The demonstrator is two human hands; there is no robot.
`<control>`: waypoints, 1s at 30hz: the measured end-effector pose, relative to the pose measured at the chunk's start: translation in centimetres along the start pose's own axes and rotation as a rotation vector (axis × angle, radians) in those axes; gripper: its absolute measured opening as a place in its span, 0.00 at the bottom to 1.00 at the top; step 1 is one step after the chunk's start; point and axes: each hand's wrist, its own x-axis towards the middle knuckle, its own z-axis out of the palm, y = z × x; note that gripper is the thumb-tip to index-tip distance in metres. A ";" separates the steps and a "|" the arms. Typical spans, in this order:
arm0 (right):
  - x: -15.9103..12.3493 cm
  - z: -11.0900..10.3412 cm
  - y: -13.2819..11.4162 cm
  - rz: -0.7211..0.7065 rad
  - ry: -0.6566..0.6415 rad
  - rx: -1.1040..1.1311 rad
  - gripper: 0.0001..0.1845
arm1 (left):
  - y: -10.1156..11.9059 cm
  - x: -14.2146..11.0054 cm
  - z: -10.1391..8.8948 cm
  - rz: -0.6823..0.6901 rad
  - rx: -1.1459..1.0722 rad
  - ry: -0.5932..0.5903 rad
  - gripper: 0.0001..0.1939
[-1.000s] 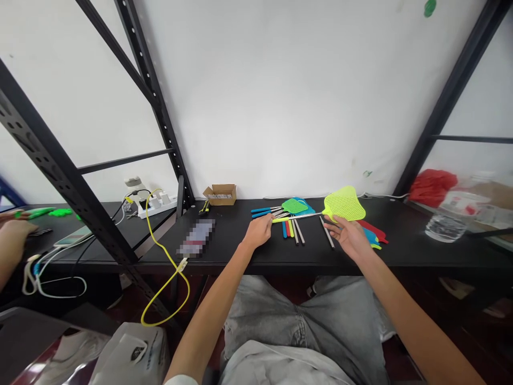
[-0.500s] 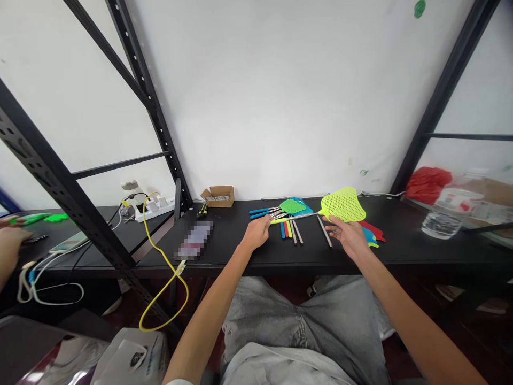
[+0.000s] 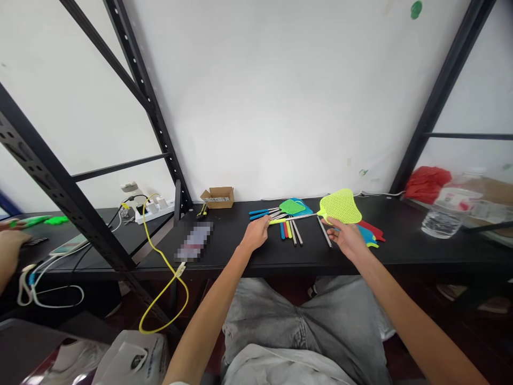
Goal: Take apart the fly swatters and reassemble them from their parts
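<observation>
Head view: perforated lime-yellow swatter point(image 3: 340, 206), silver-shafted, snug in left fingers point(image 3: 265, 224) and right fingers point(image 3: 337, 222).

A person's left hand point(image 3: 256, 233) and right hand point(image 3: 348, 239) hold a yellow-green fly swatter point(image 3: 340, 206) level over a black desk point(image 3: 232, 240). Beyond it lie blue handles point(image 3: 259, 212); nearer, metal rods point(image 3: 299, 236). An open cardboard box point(image 3: 218, 200) stands near the wall point(image 3: 280, 107).

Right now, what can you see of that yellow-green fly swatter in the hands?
The yellow-green fly swatter has a broad, perforated, plastic-looking head, a thin, silvery, metal-looking shaft and a matching handle. It is held sideways over the black tabletop, head to the right. The left hand grips the handle; the right hand touches the head's lower edge near the shaft, its exact grip unclear.
</observation>
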 end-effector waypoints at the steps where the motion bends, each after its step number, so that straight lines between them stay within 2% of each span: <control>1: 0.0 0.0 0.0 0.007 0.003 0.002 0.12 | 0.0 0.0 0.0 0.000 0.000 0.002 0.15; 6: 0.0 0.0 0.2 -0.007 0.018 -0.024 0.12 | 0.0 -0.1 0.0 0.001 -0.012 -0.002 0.15; 13: 0.2 0.0 0.7 -0.103 0.052 -0.083 0.16 | 0.3 -0.1 -0.1 -0.006 -0.020 -0.036 0.15; 20: -0.4 0.6 0.8 -0.127 0.076 -0.120 0.17 | 0.2 -0.2 0.0 -0.004 -0.020 -0.047 0.09; 25: -0.7 1.3 1.5 -0.161 0.096 -0.167 0.17 | 0.1 -0.2 -0.1 -0.006 -0.037 -0.050 0.09; 30: -0.7 1.5 2.1 -0.180 0.023 -0.187 0.19 | 0.4 -0.2 -0.5 -0.007 -0.039 -0.061 0.09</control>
